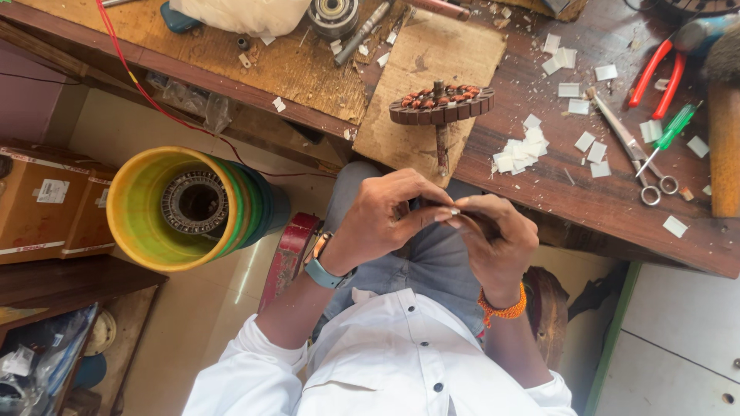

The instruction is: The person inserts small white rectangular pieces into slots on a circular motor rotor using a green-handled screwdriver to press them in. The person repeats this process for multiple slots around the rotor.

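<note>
Hands meet just below the worktop (601, 192) edge, over the person's lap. The left hand (385, 216) has its fingers curled in a closed grip on a small dark strip (455, 212), and the right hand (497, 243) is clenched on the same strip from the other side, so that the fingertips of both hands touch at a pale end of it. What the strip is made of is too small to tell. A blue watch (322, 270) sits on the left wrist and an orange band (505, 308) on the right. On the worktop just above the hands a round wound stator (441, 104) stands on its shaft over a cardboard sheet (408, 115). To its right lies a heap of white paper slips (520, 154), with more slips scattered across the dark wood. Scissors (636, 154) lie beyond them, beside a green screwdriver (671, 131) and red-handled pliers (655, 73). A red wire (139, 85) runs down over the far worktop edge. On the floor to the left stands a yellow and green bucket (185, 208) lying on its side, with a ring-shaped metal core (194, 202) inside it, and cardboard boxes (46, 200) are just beside it.
</note>
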Demonstrator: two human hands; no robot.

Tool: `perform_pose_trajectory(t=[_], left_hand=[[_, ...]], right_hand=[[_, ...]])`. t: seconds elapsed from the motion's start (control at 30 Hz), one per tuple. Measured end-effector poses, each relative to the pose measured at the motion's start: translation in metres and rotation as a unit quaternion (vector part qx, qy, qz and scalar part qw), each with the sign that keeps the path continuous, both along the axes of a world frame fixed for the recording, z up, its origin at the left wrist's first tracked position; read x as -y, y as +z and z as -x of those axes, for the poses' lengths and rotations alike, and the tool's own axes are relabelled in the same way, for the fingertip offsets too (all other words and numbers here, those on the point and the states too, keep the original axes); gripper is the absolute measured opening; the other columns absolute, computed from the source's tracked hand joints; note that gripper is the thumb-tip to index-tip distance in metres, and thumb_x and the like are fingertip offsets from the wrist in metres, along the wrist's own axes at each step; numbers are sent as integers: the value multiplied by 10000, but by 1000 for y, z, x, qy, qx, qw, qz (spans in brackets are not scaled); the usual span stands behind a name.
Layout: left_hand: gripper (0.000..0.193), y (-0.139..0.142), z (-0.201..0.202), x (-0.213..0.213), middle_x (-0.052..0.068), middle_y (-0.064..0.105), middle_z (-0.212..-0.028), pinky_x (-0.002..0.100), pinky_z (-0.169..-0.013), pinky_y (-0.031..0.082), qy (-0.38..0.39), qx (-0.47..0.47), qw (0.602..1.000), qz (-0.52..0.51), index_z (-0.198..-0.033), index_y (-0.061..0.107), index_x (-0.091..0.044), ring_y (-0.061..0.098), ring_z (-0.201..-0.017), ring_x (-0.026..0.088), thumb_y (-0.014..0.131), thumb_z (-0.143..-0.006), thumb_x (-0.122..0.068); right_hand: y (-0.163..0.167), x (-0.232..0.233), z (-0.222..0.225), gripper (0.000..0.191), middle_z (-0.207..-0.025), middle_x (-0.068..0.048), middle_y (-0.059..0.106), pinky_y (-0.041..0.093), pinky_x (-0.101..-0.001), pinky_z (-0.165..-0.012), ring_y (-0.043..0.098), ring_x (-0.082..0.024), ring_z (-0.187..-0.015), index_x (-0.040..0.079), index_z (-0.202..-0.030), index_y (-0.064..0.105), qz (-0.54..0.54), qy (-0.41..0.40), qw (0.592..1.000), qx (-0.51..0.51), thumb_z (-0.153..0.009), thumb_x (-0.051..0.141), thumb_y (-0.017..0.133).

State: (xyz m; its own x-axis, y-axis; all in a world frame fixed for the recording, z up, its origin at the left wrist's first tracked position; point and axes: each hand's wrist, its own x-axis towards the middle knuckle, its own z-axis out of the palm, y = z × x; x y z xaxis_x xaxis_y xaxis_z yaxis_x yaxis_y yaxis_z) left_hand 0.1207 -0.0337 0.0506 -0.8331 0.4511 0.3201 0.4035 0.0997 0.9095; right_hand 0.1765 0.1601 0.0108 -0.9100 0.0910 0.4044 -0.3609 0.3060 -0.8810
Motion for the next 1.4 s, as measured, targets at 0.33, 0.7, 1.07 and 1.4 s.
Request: perform_pose_trajectory(t=[0.33, 0.7, 1.07, 1.4], left_hand=[[245, -3, 6, 5, 56, 687, -1066, 288, -765, 618, -116, 0, 992, -54, -1161, 694, -79, 717, -953, 183, 773, -937, -140], [134, -15, 12, 3, 34, 625, -852, 280, -661, 494, -110, 53, 992, -25, -918, 674, -54, 632, -774, 129, 796, -918, -110], [530, -5, 41, 4, 101, 574, -1315, 407, -1072, 464, 34, -246, 964, 96, -1296, 614, -146, 548, -1204, 283, 855, -853, -310], [492, -41, 107, -9, 108, 663, -1341, 411, -1036, 545, 77, -265, 960, 43, -1294, 620, -136, 672, -1194, 333, 797, -835, -115]], right_hand=[[-13, -13, 0, 151, -862, -113, 681, 628, -316, -629, 680, -137, -700, -28, -1002, 593, 486, 192, 820, 233, -978, 36, 727], [-28, -18, 8, 201, -829, -108, 670, 607, -289, -599, 669, -116, -682, -26, -1011, 606, 468, 214, 790, 334, -948, 82, 764], [-24, -31, 12, 191, -931, -87, 664, 575, -274, -712, 624, -108, -776, 47, -1050, 605, 551, 250, 763, 226, -975, 116, 767], [-10, -49, 9, 146, -941, -81, 678, 559, -298, -738, 630, -129, -800, 58, -1015, 615, 493, 143, 845, 151, -1002, 103, 753]])
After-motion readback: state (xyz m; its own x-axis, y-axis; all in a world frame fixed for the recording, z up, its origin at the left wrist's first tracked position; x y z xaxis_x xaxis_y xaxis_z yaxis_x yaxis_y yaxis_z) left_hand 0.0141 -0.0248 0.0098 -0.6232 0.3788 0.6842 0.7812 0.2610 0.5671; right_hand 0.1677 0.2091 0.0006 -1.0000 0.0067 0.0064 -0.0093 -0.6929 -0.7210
